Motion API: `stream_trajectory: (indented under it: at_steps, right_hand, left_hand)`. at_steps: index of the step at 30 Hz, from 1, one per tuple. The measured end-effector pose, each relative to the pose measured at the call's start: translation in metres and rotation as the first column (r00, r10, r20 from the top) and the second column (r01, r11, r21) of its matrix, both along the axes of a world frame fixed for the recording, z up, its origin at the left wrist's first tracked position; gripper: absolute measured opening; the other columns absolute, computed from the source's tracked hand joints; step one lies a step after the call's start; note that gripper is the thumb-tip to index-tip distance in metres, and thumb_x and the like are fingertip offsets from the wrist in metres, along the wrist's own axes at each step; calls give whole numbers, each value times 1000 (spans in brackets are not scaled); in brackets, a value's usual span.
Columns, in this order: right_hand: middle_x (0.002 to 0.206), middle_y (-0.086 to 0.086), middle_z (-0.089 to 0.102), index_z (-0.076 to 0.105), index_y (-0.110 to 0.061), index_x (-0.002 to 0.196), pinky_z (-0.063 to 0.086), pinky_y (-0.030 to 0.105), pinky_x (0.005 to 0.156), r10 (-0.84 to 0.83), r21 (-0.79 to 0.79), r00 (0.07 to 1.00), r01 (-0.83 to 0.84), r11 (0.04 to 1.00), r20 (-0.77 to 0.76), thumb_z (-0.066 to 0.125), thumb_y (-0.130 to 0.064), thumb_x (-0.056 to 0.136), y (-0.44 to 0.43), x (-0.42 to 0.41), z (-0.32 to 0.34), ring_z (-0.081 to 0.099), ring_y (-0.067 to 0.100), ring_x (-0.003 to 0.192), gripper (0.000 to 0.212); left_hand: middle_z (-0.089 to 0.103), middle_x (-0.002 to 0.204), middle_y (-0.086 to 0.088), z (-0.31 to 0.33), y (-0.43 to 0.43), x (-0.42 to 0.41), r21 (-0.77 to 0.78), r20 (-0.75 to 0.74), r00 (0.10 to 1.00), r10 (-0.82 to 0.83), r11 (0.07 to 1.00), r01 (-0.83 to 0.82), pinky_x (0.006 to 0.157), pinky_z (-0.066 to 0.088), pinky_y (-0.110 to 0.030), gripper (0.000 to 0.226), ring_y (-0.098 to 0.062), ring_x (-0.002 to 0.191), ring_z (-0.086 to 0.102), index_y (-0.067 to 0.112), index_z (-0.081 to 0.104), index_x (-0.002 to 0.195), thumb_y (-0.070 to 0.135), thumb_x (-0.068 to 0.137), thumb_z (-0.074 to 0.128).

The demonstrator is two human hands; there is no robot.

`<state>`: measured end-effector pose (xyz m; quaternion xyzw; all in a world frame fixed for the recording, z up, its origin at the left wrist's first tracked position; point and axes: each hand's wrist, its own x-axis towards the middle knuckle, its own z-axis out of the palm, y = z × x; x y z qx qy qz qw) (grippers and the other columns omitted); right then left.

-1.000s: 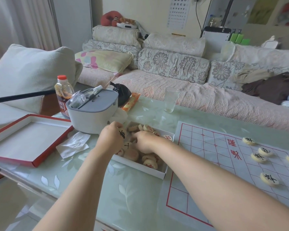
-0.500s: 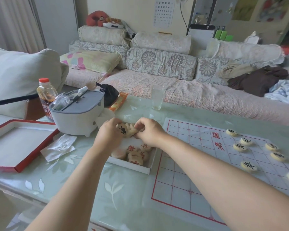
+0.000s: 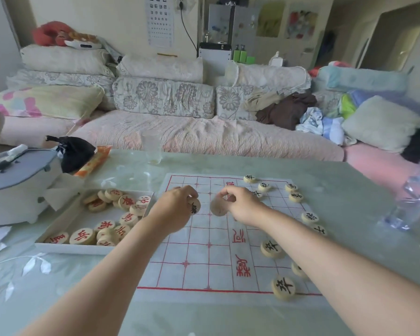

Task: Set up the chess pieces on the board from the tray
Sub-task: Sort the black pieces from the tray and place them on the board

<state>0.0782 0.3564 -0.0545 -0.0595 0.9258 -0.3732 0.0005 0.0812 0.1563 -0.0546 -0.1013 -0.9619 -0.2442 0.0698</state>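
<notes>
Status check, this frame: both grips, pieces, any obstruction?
Left-hand grip pinches a round wooden black-lettered piece. Right-hand grip holds another round wooden piece, face hidden. Both over the white red-lined board. No obstruction seen.

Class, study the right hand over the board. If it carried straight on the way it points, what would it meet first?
Most likely the left hand, which holds a black-marked piece just ahead of the right hand and the pale piece it holds. Relative heights are hard to judge.
</notes>
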Motion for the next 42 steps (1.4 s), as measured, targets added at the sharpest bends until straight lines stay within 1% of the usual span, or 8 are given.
stream_trajectory:
  at_steps: [12,16,19,23,26,33,37,42]
  right_hand:
    - [126,-3,63,63,-37,111,39,26,74,-224,334,970,181,925,95,51,-18,96,140,27,-23,54,17,96,27]
    - [135,-3,59,55,-39,131,37,28,77,-215,481,974,153,864,77,46,-26,96,150,26,-28,56,24,116,38]
    - [131,-4,58,57,-36,125,41,31,82,-155,546,985,92,833,70,47,-39,93,150,25,-28,56,25,118,33]
    - [123,-9,57,49,-38,127,47,36,92,-102,505,991,43,862,91,57,-47,82,153,26,-27,57,22,114,47]
    - [105,-14,61,47,-38,104,50,35,84,-94,448,992,46,893,85,58,-48,79,158,21,-31,60,19,97,29]
    - [95,-15,63,59,-32,96,41,28,71,-301,256,942,329,909,-146,61,-47,84,195,-2,-5,61,13,90,19]
    - [89,-16,61,62,-32,88,45,29,75,-478,168,873,488,856,-99,72,-49,74,230,-19,-4,61,13,91,24]
    - [89,-16,63,63,-33,83,48,29,75,-474,206,880,469,859,-27,74,-54,71,237,-26,-20,61,11,87,27]
  left_hand:
    - [57,107,4,-5,142,9,206,223,956,-191,968,145,37,35,-18,25,-11,55,49,25,57,115,18,92,49]
    - [58,102,7,-9,162,6,212,244,950,-195,967,144,42,35,-20,25,-9,57,48,25,56,116,21,92,52]
    - [55,94,12,-13,170,3,230,272,944,-188,965,126,42,35,-18,26,-9,57,48,27,55,116,18,92,53]
    - [59,105,6,-17,177,0,211,272,947,-169,971,112,46,37,-19,26,-9,63,51,29,57,115,19,91,54]
    - [59,102,7,-19,181,-4,225,257,951,-170,968,112,50,40,-21,27,-10,68,53,28,58,115,20,90,56]
    - [61,98,7,-8,193,-33,317,190,969,-158,944,91,48,37,-22,24,-11,68,53,25,61,114,23,90,55]
    - [62,95,6,-6,205,-50,394,210,960,-187,915,92,54,39,-23,25,-13,73,55,24,62,112,19,87,62]
    - [65,89,3,-14,218,-63,489,252,937,-242,867,92,62,47,-26,30,-16,76,59,20,65,114,15,84,64]
